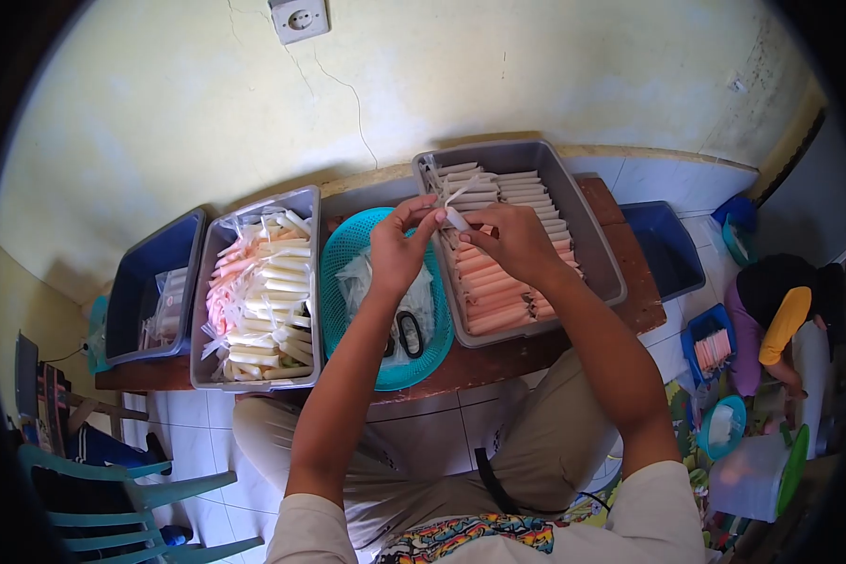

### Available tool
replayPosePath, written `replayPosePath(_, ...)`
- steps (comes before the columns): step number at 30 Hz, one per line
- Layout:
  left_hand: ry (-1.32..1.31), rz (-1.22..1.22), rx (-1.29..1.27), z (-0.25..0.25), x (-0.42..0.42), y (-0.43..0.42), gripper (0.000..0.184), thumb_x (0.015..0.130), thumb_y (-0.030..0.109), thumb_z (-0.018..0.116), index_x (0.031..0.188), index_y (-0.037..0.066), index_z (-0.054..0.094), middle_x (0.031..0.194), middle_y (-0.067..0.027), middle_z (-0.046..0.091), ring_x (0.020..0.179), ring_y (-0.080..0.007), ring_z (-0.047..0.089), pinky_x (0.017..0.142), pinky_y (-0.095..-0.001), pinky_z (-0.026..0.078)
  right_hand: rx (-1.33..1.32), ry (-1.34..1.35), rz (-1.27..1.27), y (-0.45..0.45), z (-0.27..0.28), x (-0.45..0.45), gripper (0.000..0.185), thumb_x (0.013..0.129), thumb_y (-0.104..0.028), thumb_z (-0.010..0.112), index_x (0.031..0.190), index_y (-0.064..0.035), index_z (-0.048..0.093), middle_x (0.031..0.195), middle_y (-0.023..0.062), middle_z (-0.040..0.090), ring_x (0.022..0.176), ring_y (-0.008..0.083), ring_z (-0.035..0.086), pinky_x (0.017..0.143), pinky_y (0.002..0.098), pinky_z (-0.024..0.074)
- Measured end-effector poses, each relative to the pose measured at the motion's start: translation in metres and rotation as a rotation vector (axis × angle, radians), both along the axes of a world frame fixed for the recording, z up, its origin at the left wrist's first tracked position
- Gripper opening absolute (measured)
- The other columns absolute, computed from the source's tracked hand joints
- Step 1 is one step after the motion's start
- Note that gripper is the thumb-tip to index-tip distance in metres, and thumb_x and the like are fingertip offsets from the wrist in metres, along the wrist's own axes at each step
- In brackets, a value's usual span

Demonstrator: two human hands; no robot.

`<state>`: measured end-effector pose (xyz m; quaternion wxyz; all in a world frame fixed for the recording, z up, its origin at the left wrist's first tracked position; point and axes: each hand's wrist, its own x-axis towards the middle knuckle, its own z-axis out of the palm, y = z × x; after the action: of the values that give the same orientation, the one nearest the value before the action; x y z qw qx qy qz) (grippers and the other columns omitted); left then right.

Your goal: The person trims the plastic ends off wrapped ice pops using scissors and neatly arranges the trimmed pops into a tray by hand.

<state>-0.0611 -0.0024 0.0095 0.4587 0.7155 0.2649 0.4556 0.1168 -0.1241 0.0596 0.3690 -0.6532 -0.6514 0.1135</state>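
My left hand (406,242) pinches the loose plastic end of a slim white filled plastic tube (457,219), which looks like an ice pop. The body of that tube is between the fingers of my right hand (517,242). Both hands are above a grey tray (603,246) holding rows of similar tubes, whitish at the back and pink (498,291) in front. Left of it, a turquoise basket (334,324) holds clear plastic bags (355,282) and black-handled scissors (409,334), partly hidden by my left forearm.
Another grey tray (197,362) holds bundled cream and pink tubes (273,282). Beside it stands a dark blue bin (127,310). All rest on a wooden bench (634,268) against the wall. A person (771,320) is low at right, near a blue tray (691,338). A green chair (141,517) stands left.
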Motion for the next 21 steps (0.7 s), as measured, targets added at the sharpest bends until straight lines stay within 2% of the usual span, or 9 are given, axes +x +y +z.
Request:
replayPosePath(2,-0.107,-0.091,-0.095,0.001,-0.009,-0.006,0.031,0.099,0.017,0.081,0.123,-0.001,0.077,0.106,-0.0117,0.082,0.096,-0.0138,0.076,0.085,-0.0312,0.060,0.002,0.073,0.014,-0.002,0.006,-0.011,0.031,0.094,-0.027,0.082,0.119,-0.0094,0.081,0.092,0.0149,0.077,0.078,0.0246,0.074,0.075,0.0377,0.0568)
replayPosePath(5,0.021,-0.151,-0.028,0.013,-0.027,-0.014,0.027,0.099,0.015,0.080,0.122,0.001,0.077,0.105,-0.0122,0.081,0.098,-0.0159,0.076,0.086,-0.0315,0.060,0.061,0.107,0.036,-0.003,0.011,-0.022,0.031,0.096,-0.025,0.080,0.123,-0.0089,0.080,0.095,0.0153,0.077,0.082,0.0229,0.075,0.076,0.0358,0.0575)
replayPosePath(8,0.089,-0.106,0.104,0.024,-0.040,-0.018,0.026,0.098,0.013,0.081,0.121,0.002,0.078,0.104,-0.0121,0.081,0.097,-0.0178,0.077,0.085,-0.0319,0.061,0.114,0.100,0.080,-0.003,0.009,-0.035,0.031,0.098,-0.024,0.078,0.125,-0.0090,0.078,0.096,0.0151,0.076,0.084,0.0266,0.075,0.076,0.0373,0.0568)
replayPosePath(10,0.094,-0.079,0.126,0.030,-0.046,-0.023,0.025,0.097,0.012,0.080,0.119,0.001,0.078,0.104,-0.0124,0.081,0.096,-0.0188,0.077,0.084,-0.0327,0.062,0.111,0.007,0.050,-0.002,0.008,-0.046,0.031,0.098,-0.017,0.075,0.128,-0.0097,0.077,0.095,0.0170,0.075,0.084,0.0347,0.072,0.077,0.0415,0.0557)
replayPosePath(11,0.102,-0.056,0.146,0.032,-0.049,-0.025,0.023,0.097,0.011,0.080,0.118,0.001,0.078,0.104,-0.0127,0.080,0.095,-0.0198,0.078,0.083,-0.0335,0.062,0.114,0.005,0.053,0.000,0.004,-0.050,0.031,0.098,-0.017,0.075,0.128,-0.0097,0.077,0.095,0.0170,0.075,0.084,0.0347,0.072,0.077,0.0415,0.0557)
replayPosePath(16,-0.008,-0.024,0.166,0.023,-0.062,-0.023,0.023,0.096,0.007,0.080,0.118,0.002,0.076,0.105,-0.0148,0.080,0.092,-0.0228,0.080,0.080,-0.0368,0.063,0.303,0.080,0.064,0.006,0.002,-0.073,0.028,0.100,-0.009,0.068,0.126,-0.0004,0.074,0.102,0.0199,0.073,0.092,0.0379,0.072,0.081,0.0439,0.0557)
replayPosePath(18,-0.031,-0.011,0.163,0.024,-0.072,-0.022,0.023,0.095,0.006,0.079,0.118,0.002,0.075,0.104,-0.0154,0.080,0.091,-0.0243,0.081,0.080,-0.0375,0.063,0.263,0.158,0.073,0.006,0.011,-0.076,0.028,0.100,-0.010,0.069,0.125,0.0009,0.074,0.104,0.0196,0.074,0.092,0.0365,0.073,0.082,0.0434,0.0561)
replayPosePath(20,0.148,-0.027,0.348,0.031,-0.084,-0.022,0.024,0.094,0.006,0.079,0.117,0.004,0.074,0.102,-0.0159,0.080,0.090,-0.0268,0.081,0.079,-0.0370,0.063,0.223,0.244,0.082,0.009,0.011,-0.081,0.028,0.100,-0.011,0.069,0.125,0.0022,0.073,0.105,0.0193,0.075,0.093,0.0351,0.074,0.084,0.0430,0.0564)
replayPosePath(21,0.152,-0.024,0.348,0.034,-0.088,-0.024,0.024,0.094,0.006,0.079,0.117,0.004,0.074,0.102,-0.0159,0.080,0.090,-0.0268,0.081,0.079,-0.0370,0.063,0.214,0.286,0.101,0.009,0.008,-0.083,0.030,0.100,-0.014,0.071,0.125,0.0016,0.073,0.107,0.0190,0.076,0.094,0.0328,0.074,0.084,0.0419,0.0567)
